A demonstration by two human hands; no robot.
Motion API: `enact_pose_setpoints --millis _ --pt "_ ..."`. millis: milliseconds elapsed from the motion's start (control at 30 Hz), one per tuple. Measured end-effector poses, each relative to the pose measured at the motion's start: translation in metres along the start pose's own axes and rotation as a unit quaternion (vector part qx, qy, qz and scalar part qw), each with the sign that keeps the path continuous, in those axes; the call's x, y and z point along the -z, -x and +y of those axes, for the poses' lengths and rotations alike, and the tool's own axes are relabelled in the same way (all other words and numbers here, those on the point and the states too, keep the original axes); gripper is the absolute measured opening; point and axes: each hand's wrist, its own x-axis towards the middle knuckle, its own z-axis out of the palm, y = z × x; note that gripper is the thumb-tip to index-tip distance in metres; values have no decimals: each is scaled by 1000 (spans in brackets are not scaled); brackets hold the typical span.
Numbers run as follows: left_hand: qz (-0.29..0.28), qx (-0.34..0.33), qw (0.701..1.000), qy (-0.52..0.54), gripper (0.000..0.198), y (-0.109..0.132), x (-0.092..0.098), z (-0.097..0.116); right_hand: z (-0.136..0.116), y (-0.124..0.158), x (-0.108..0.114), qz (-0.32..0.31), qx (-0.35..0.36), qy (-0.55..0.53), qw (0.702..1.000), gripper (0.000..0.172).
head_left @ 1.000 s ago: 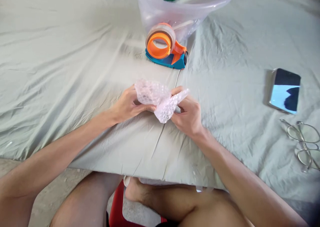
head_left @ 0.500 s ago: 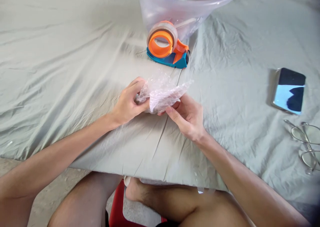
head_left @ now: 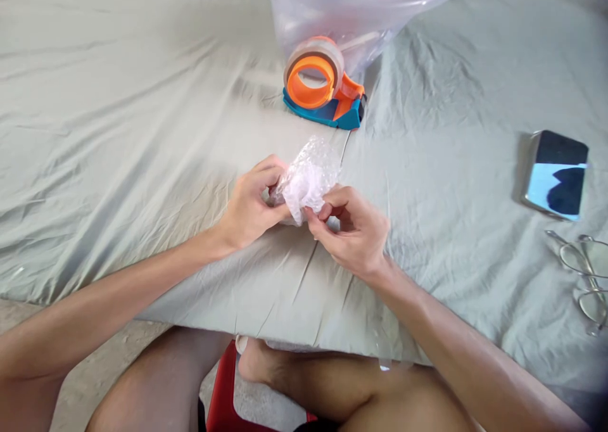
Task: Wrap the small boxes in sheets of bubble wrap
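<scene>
Between my hands, just above the cloth, is a crumpled piece of clear bubble wrap (head_left: 311, 172). Its upper part stands up loosely, and whatever may lie inside cannot be made out. My left hand (head_left: 259, 201) grips the wrap from the left, with the thumb in front and the fingers behind. On the other side my right hand (head_left: 354, 226) pinches the wrap's lower right edge between thumb and fingertips. Beyond the hands stands an orange and blue tape dispenser (head_left: 323, 90) with a roll of clear tape on it.
A translucent plastic bag (head_left: 342, 14) with things in it stands behind the dispenser. To the right lie a phone (head_left: 557, 175) and a pair of glasses (head_left: 586, 267). Wrinkled grey-green cloth (head_left: 142, 134) covers the table. Clear tape pieces (head_left: 384, 349) hang at the front edge.
My right hand has moved slightly left and closed its pinch on the wrap. The wrap's right flap has been folded inward, making the bundle narrower. My left hand keeps its grip.
</scene>
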Motion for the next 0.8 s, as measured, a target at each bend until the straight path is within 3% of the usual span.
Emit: enact_pose_setpoints --millis 133,267,567,800 --pt "16 -21 999 25 38 -1 -1 0 4 -2 3 8 94 41 995 17" --pt "19 -2 1000 7 42 1 0 -1 9 -2 9 -16 158 108 981 23" --pt "42 19 997 -62 38 6 0 1 11 3 8 -54 155 137 977 46" --pt "28 12 999 -35 20 7 -2 5 15 3 6 -42 151 194 968 40"
